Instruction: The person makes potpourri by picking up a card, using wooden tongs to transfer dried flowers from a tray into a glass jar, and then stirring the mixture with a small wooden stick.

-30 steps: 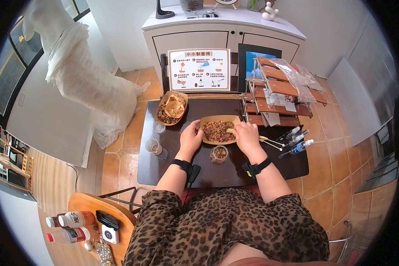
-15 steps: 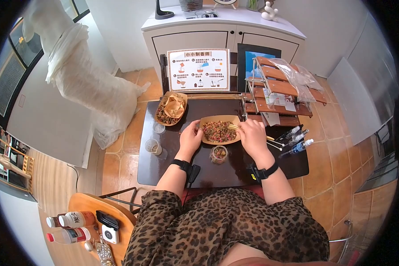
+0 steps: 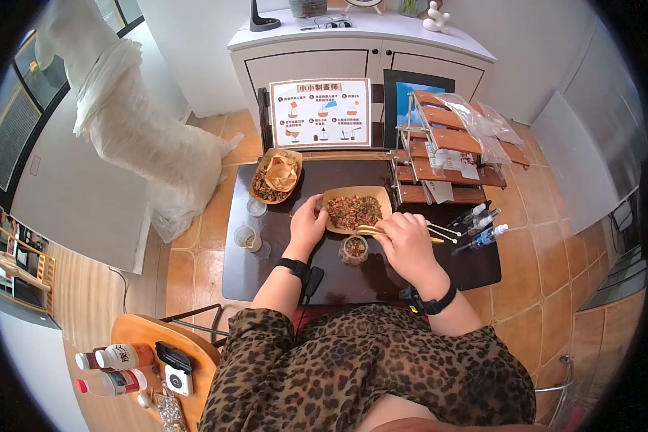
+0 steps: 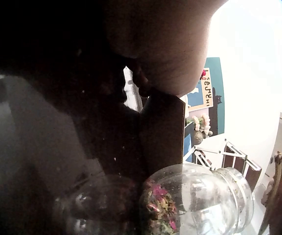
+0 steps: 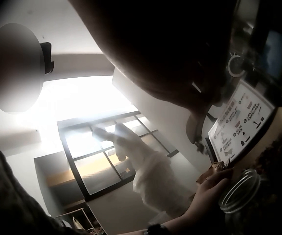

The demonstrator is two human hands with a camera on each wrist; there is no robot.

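A brown paper tray (image 3: 324, 225) of dried flower and herb bits (image 3: 354, 212) sits mid-table. My left hand (image 3: 308, 226) holds the tray by its left end. My right hand (image 3: 407, 243) pinches gold-coloured tongs (image 3: 368, 230), whose tips are at the tray's near edge, above a small open glass jar (image 3: 354, 260). Petals and herbs lie in the bottom of the jar, seen closely in the left wrist view. There the tongs (image 4: 280, 178) carry a small brownish bit at the tip, beside the jar's mouth (image 4: 249, 205).
Another paper tray (image 3: 296, 189) with crumpled paper stands back left, near clear cups (image 3: 246, 238). To the right are spray bottles (image 3: 480, 240), white-tipped sticks (image 3: 445, 232) and a slatted wooden rack (image 3: 450, 140). An instruction board (image 3: 320, 113) stands behind.
My right hand has drawn the tongs out of the tray's contents and toward me, to the near edge above the jar. The left hand stays on the tray.
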